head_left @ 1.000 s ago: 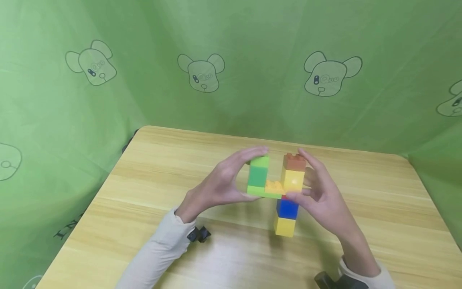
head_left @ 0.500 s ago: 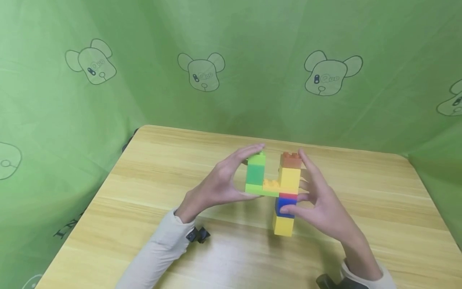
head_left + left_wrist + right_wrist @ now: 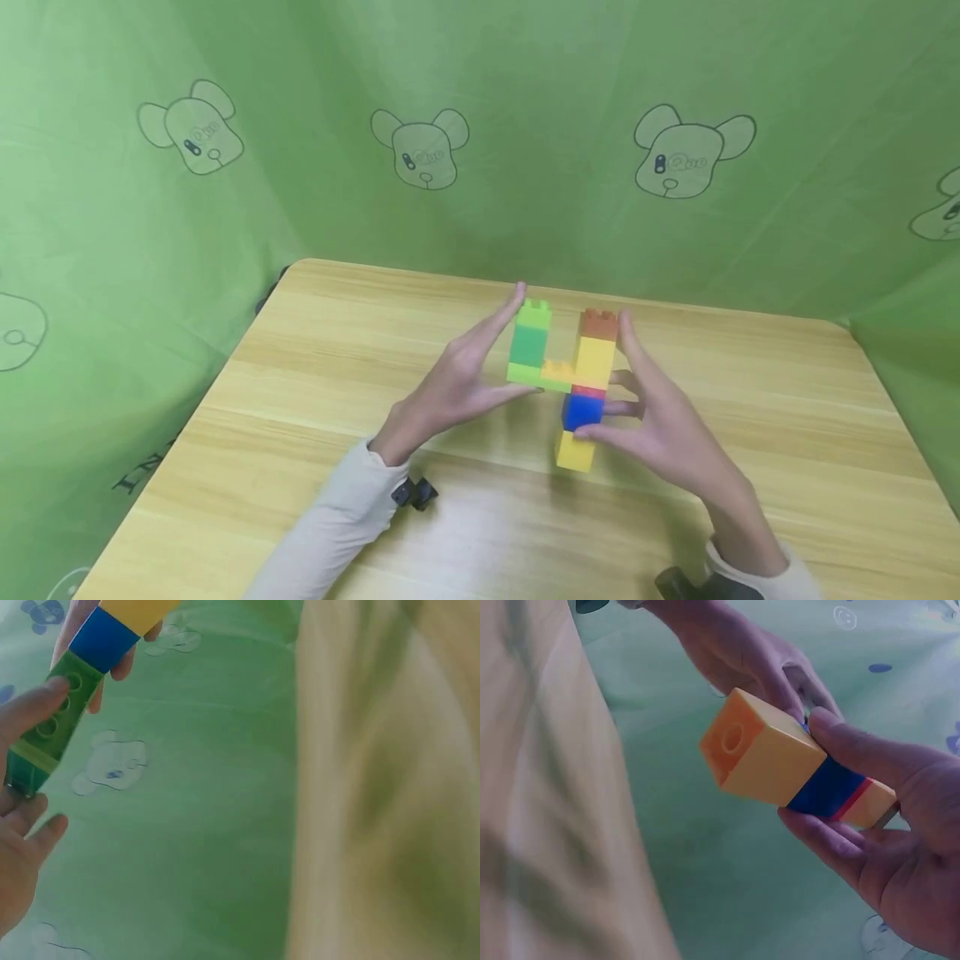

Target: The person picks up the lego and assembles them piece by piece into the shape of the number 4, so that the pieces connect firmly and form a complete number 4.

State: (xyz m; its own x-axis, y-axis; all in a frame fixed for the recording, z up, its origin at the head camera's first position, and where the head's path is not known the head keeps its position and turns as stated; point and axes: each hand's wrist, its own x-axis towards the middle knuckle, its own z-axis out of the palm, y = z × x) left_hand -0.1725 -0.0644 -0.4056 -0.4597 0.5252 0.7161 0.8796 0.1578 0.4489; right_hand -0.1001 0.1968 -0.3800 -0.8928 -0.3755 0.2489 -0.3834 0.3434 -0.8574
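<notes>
A toy building-block model (image 3: pixel 592 362) is held up in front of me, over the table. Its light green plate (image 3: pixel 557 385) carries a green stack on the left and a yellow-and-brown stack on the right. Below the right end, a blue block (image 3: pixel 583 411) and a yellow block (image 3: pixel 575 451) form a leg. My left hand (image 3: pixel 459 379) holds the green side, its thumb pressing the plate's studless underside (image 3: pixel 64 705) and its index finger straight beside the top. My right hand (image 3: pixel 671 429) grips the leg, thumb near the blue-yellow joint. Its other fingers are partly hidden behind the blocks.
The wooden table (image 3: pixel 300 375) spreads beneath both hands. A green curtain (image 3: pixel 525 233) with mouse-head drawings hangs along its back and sides. Black wrist devices (image 3: pixel 415 493) sit at both sleeves.
My right hand has shifted its grip down from the upper yellow block to the leg. My left index finger has lifted off the green stack's top. The model has moved slightly left and up.
</notes>
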